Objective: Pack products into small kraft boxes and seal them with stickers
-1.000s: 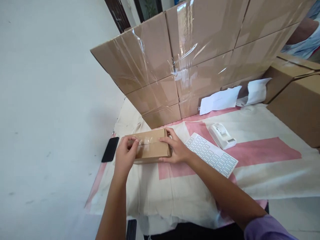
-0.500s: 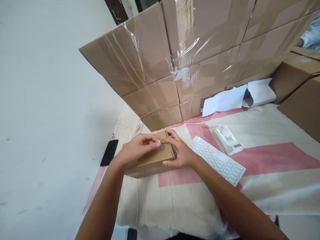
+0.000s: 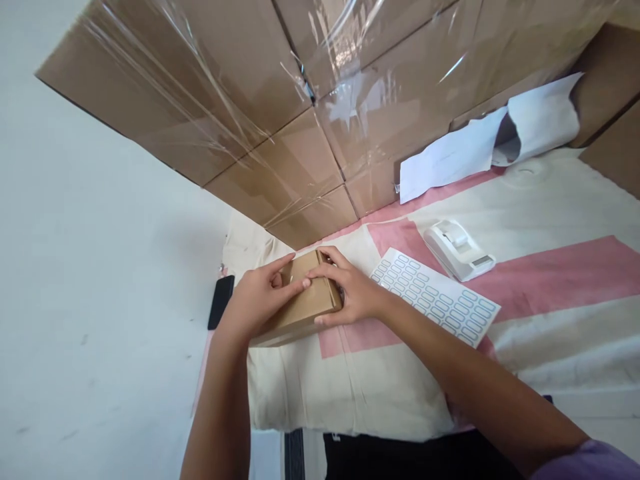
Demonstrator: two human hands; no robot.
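A small brown cardboard box (image 3: 305, 303) lies on the cloth-covered table between my hands. My right hand (image 3: 345, 287) grips its right end, thumb at the near side and fingers over the top and far edge. Across the top lies my left hand (image 3: 267, 293), its thumb pressed on the lid close to my right fingertips and some fingers curled. A small shiny bit, like clear tape, shows faintly on the lid by the left fingers. Just right of my right hand is a white sheet of blue-outlined labels (image 3: 435, 297). Beyond it stands a white tape dispenser (image 3: 460, 250).
A tall stack of film-wrapped cartons (image 3: 300, 153) rises behind the box. White papers (image 3: 450, 160) lean against its foot, and another carton (image 3: 617, 147) stands at the right. A black phone (image 3: 221, 303) lies at the table's left edge, beside the wall (image 3: 100, 280).
My left thumb and fingers have come down from a raised pinch on a clear scrap onto the box top. My right hand keeps its hold on the end. The view has tilted and shifted.
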